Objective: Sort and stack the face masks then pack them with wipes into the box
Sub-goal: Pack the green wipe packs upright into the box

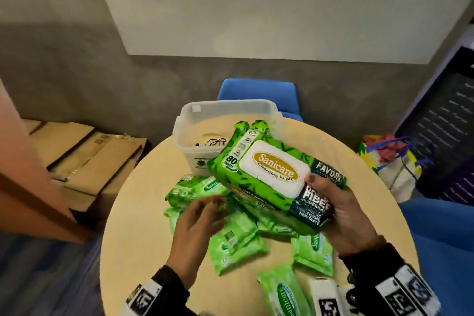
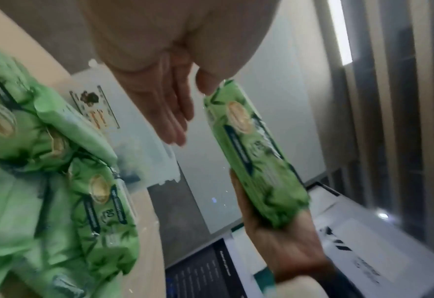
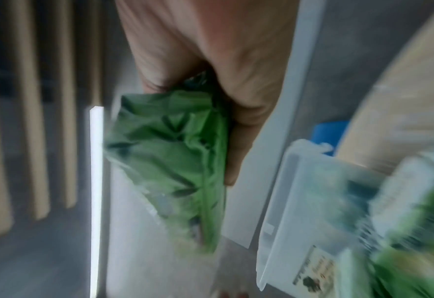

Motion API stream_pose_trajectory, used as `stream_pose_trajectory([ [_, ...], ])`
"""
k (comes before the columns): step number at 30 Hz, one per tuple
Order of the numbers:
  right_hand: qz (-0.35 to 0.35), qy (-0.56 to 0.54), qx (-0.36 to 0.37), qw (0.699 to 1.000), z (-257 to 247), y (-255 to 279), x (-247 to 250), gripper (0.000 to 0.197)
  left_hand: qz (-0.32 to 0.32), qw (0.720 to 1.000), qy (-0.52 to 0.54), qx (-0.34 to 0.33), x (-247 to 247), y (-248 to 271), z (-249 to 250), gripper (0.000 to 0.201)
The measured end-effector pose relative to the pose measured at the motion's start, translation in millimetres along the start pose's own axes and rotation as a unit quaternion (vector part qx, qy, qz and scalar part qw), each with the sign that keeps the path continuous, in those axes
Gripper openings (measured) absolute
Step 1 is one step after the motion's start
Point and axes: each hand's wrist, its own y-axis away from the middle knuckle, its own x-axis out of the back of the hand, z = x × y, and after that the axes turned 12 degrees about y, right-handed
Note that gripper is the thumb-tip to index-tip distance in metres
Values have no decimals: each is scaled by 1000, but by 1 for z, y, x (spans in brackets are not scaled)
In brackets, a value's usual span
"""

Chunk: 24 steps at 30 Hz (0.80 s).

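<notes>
My right hand point(image 1: 331, 202) grips one end of a large green pack of wipes point(image 1: 269, 174) with a white flip lid, held in the air above the table. The same pack point(image 2: 254, 153) shows edge-on in the left wrist view and as a green blur point(image 3: 175, 161) in the right wrist view. My left hand point(image 1: 202, 215) hovers with straight fingers point(image 2: 175, 113) over a heap of green wipe packs point(image 1: 230, 233) and holds nothing. The clear plastic box point(image 1: 197, 120) stands behind the heap with face masks point(image 1: 211, 140) lying in its bottom.
The round wooden table point(image 1: 133, 226) carries more wipe packs point(image 1: 287, 292) at its near edge. A blue chair point(image 1: 256, 92) stands behind the box. Cardboard boxes point(image 1: 84, 159) lie on the floor at left, a full bag point(image 1: 392, 159) at right.
</notes>
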Motion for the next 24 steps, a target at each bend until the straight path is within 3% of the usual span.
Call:
stream_pose_trajectory([
  [2,67,53,80,993,0,-18,-27,57,-26,993,87,81,0,-3,8,38],
  [5,134,185,198,953,3,-42,-72,51,-72,989,116,50,-6,-22,36,47],
  [8,150,342,299,878,14,-70,-116,47,-109,990,89,-1,-4,-64,81,45],
  [11,150,468,359,793,24,-101,-147,51,-143,987,69,28,-7,-108,129,71],
  [13,134,517,363,764,26,-125,-163,54,-132,985,85,65,-4,-139,149,73],
  [16,62,528,349,772,19,-161,-175,58,-116,984,96,92,5,-185,158,73],
  [17,27,534,335,776,15,-172,-175,58,-95,987,89,95,10,-202,156,84],
  [19,-59,523,248,813,5,-197,-172,56,-68,989,83,105,18,-232,150,95],
  [21,-116,477,133,861,-4,-223,-167,44,-46,994,58,86,27,-252,142,80],
  [24,-48,457,44,887,-10,-267,-163,22,-22,996,31,77,40,-276,118,68],
])
